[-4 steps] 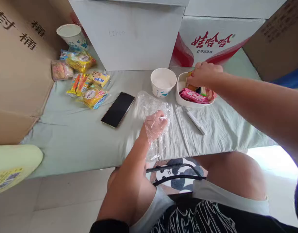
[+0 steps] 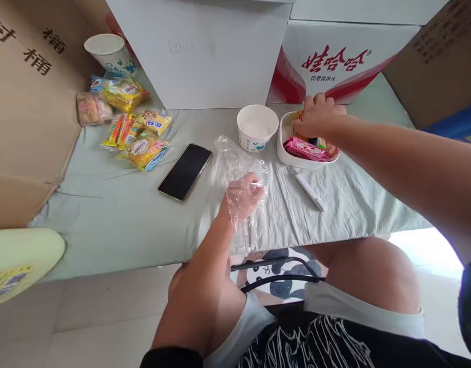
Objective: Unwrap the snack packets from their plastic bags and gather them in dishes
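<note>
My left hand (image 2: 241, 197) rests on the pale green cloth (image 2: 116, 220), wrapped in a clear plastic bag (image 2: 239, 161) that it grips. My right hand (image 2: 317, 117) reaches into a white oval dish (image 2: 285, 153) of snack packets, its fingers closed around an orange packet that is mostly hidden. A pink packet (image 2: 306, 149) lies in the dish below the hand. A white paper cup (image 2: 257, 128) stands just left of the dish.
A black phone (image 2: 184, 171) lies left of the bag. Several yellow snack packets (image 2: 137, 135) and another paper cup (image 2: 108, 53) sit at far left. A white pen-like stick (image 2: 310, 191) lies below the dish. Cardboard and white boxes (image 2: 204, 56) wall the back.
My right hand has shifted slightly left and deeper over the dish. The left hand has barely moved.
</note>
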A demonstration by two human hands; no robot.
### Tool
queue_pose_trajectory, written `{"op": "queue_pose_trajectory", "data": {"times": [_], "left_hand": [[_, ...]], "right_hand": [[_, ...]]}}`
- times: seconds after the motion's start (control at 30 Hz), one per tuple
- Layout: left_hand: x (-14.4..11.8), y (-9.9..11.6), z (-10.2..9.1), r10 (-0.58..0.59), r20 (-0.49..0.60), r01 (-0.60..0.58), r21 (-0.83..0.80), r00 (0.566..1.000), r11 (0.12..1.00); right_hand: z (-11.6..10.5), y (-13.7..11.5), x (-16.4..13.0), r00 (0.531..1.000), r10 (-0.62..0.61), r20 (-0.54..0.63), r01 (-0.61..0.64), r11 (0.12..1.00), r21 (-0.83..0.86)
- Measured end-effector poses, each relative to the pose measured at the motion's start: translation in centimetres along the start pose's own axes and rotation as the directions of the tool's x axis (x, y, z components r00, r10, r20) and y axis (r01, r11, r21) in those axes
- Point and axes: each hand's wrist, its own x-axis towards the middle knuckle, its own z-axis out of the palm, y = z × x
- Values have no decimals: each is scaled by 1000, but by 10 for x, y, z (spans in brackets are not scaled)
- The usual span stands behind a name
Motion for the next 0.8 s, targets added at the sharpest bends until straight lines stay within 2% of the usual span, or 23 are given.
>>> {"op": "queue_pose_trajectory", "data": {"times": [0.07,0.1,0.2,0.27,0.53,0.7,0.8], "left_hand": [[-2,2,-1,-10,10,10,-12,1000,1000],[-2,3,-2,-13,15,13,-22,1000,1000],[-2,2,-3,-8,18,9,-46,1000,999],[0,0,-2,4,6,-4,-43,1000,999],[1,-5,-1,18,-21,-19,-26,1000,999],[-1,0,-5,-8,-34,7,-13,999,1000],[-2,-1,-7,11,-26,-12,-58,1000,998]], "right_hand": [[-6,-10,-9,996,80,27,-78,995,-62],[-10,-13,-13,997,77,12,-76,994,-79],[-16,-15,-20,997,-40,-62,37,998,-51],[-16,-10,-19,997,-62,-46,61,998,-13],[-2,5,-6,1000,-1,-22,3,997,73],[12,8,1,1000,12,10,-12,999,30],[12,11,-1,999,34,18,-35,998,46]]}}
